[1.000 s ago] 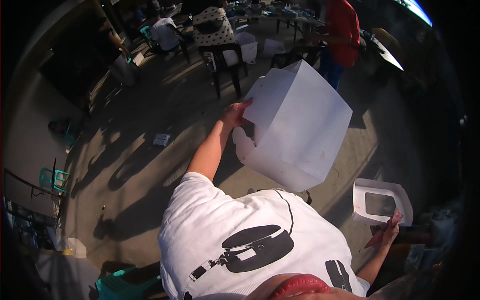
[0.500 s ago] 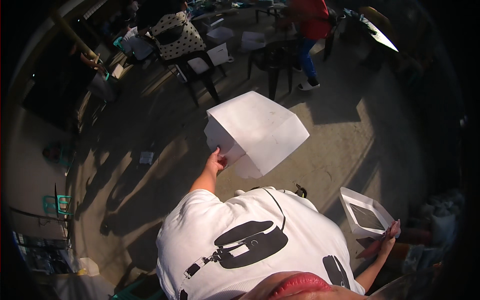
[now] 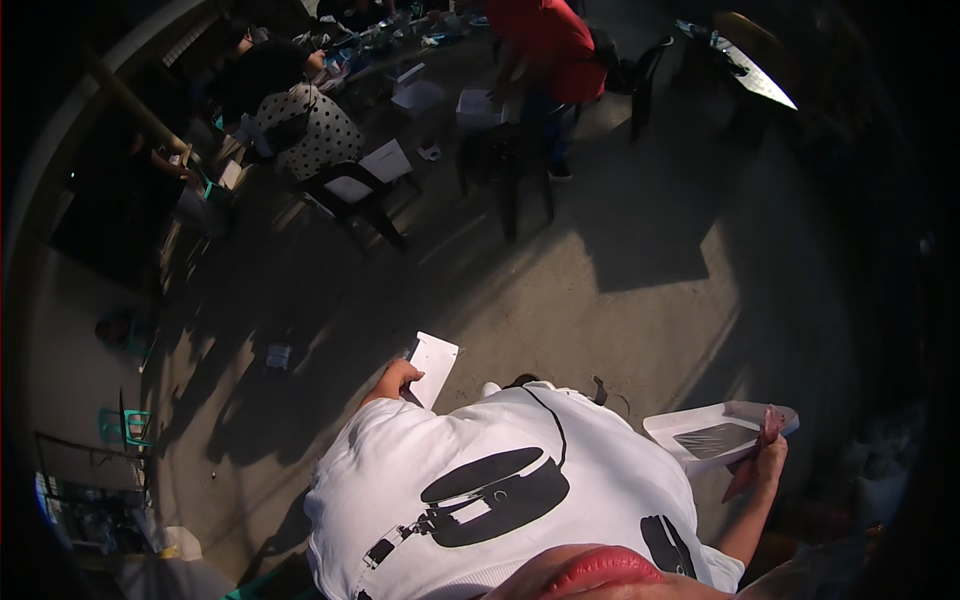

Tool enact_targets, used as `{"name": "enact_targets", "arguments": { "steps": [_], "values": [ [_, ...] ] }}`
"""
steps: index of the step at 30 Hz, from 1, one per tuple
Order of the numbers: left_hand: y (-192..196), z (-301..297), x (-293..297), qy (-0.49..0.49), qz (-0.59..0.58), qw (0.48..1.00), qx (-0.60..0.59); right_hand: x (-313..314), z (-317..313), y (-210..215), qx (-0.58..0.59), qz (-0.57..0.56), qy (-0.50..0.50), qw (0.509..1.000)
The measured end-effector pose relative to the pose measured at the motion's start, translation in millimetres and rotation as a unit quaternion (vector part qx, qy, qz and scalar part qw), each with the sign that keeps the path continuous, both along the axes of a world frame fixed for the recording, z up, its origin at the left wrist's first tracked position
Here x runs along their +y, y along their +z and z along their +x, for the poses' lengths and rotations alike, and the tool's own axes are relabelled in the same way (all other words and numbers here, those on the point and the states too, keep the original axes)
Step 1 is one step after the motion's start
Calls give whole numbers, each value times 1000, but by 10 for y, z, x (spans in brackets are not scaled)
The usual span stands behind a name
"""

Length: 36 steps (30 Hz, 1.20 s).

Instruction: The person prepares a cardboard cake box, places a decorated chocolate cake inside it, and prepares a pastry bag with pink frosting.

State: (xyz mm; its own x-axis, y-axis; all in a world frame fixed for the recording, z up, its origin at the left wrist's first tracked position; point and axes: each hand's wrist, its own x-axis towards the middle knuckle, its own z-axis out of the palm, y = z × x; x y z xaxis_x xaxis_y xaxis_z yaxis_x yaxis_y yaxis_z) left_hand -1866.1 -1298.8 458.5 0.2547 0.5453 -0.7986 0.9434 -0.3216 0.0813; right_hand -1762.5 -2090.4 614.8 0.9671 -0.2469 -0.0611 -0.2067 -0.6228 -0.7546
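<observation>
My left hand (image 3: 398,378) is closed on the edge of a white cardboard box (image 3: 436,362). Only a narrow white panel of it shows, close to my shirt; the rest is out of sight. On the right, my right hand (image 3: 770,452) grips the rim of a shallow white box lid (image 3: 668,432) with a dark-looking clear window (image 3: 715,441). A reddish flat piece (image 3: 738,478) shows beneath that hand; whether it is held cannot be told.
Ahead stand dark chairs (image 3: 365,205), one bearing white cardboard. A person in red (image 3: 545,45) bends over a white box (image 3: 482,108). Another person in a dotted top (image 3: 318,130) sits at the far left. A small pale packet (image 3: 278,356) lies on the concrete floor.
My left hand has drawn back toward my body, and the large white panels no longer show. The lid in my right hand has swung to the left and flatter. The person in red now leans forward.
</observation>
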Motion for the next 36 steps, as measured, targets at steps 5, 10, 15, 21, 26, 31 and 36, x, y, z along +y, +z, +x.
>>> {"name": "enact_targets", "arguments": {
  "steps": [5,10,15,21,26,31,36],
  "values": [
    [-214,902,-63,-16,-19,1000,16,-75,1195,207,-35,-75,42,996],
    [-324,2635,-429,-163,-89,982,-28,-31,2177,473,-44,-221,44,973],
    [222,4510,-872,-163,-325,922,-132,29,3260,701,-60,-130,38,989],
    [1549,6009,-1361,78,-650,666,-357,-117,4424,853,17,-199,13,980],
    [1303,6653,-1697,182,-668,613,-380,-93,5589,1045,-3,-172,23,985],
    [1380,7361,-2020,220,-660,568,-440,-171,6543,1546,-8,-119,50,992],
    [2177,8285,-2309,36,-488,713,-503,-168,7566,1896,-1,-3,44,999]
  ]
}}
